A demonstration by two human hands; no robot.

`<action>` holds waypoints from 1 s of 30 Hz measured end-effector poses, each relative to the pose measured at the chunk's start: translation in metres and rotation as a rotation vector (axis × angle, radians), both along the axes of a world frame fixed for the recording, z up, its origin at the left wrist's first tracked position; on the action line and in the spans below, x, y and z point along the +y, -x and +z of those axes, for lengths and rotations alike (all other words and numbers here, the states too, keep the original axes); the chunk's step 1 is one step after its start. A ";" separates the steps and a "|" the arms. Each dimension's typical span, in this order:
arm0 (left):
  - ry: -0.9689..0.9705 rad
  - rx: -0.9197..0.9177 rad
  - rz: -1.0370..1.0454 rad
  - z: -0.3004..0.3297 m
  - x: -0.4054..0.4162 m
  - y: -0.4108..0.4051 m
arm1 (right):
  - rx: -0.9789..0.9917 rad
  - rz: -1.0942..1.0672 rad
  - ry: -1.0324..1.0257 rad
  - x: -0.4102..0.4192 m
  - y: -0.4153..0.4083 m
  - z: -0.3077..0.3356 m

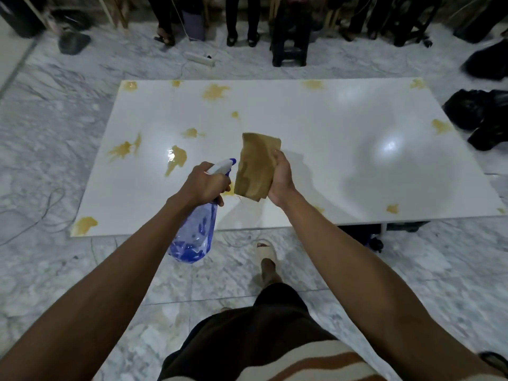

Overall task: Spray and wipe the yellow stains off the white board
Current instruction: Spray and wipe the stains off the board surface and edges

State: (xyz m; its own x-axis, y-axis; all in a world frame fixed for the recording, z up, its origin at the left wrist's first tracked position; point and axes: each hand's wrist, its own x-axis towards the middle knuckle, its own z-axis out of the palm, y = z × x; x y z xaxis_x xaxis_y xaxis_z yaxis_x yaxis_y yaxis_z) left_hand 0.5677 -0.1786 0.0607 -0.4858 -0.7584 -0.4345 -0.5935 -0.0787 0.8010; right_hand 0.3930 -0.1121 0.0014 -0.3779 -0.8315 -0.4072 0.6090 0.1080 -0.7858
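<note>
A large white board (316,138) lies flat in front of me, marked with several yellow stains; one wet stain (176,158) sits just beyond my left hand, others dot the far edge and corners. My left hand (204,185) grips a clear blue spray bottle (196,232) by its neck, nozzle aimed forward over the board. My right hand (281,178) holds a folded, yellow-brown stained cloth (257,166) upright above the board's near middle.
Marble floor surrounds the board. Several people's legs and a black stool (290,48) stand beyond the far edge, with a white power strip (199,58) and cables. Black bags (479,114) lie to the right. My foot (265,253) is near the front edge.
</note>
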 end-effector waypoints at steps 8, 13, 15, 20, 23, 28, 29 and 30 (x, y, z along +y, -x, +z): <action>0.081 0.010 -0.006 0.032 -0.003 -0.011 | -0.228 -0.032 0.042 -0.016 -0.021 0.011; 0.041 0.016 0.002 0.039 -0.014 -0.011 | -0.202 0.005 0.013 -0.036 -0.020 0.008; 0.017 -0.013 0.031 0.036 -0.021 -0.008 | -0.164 0.030 -0.007 -0.048 -0.019 0.004; -0.025 -0.059 0.110 0.017 -0.061 0.005 | -0.105 0.118 -0.116 -0.082 -0.010 -0.020; -0.061 -0.050 0.157 0.005 -0.093 0.017 | 0.011 0.303 -0.249 -0.105 0.003 -0.044; -0.107 -0.038 0.216 -0.006 -0.163 0.043 | 0.558 0.582 -0.478 -0.173 0.052 -0.062; -0.116 -0.035 0.220 -0.007 -0.179 0.049 | 0.707 0.562 -0.450 -0.197 0.066 -0.064; -0.123 -0.032 0.222 -0.006 -0.195 0.056 | 0.840 0.525 -0.413 -0.225 0.081 -0.063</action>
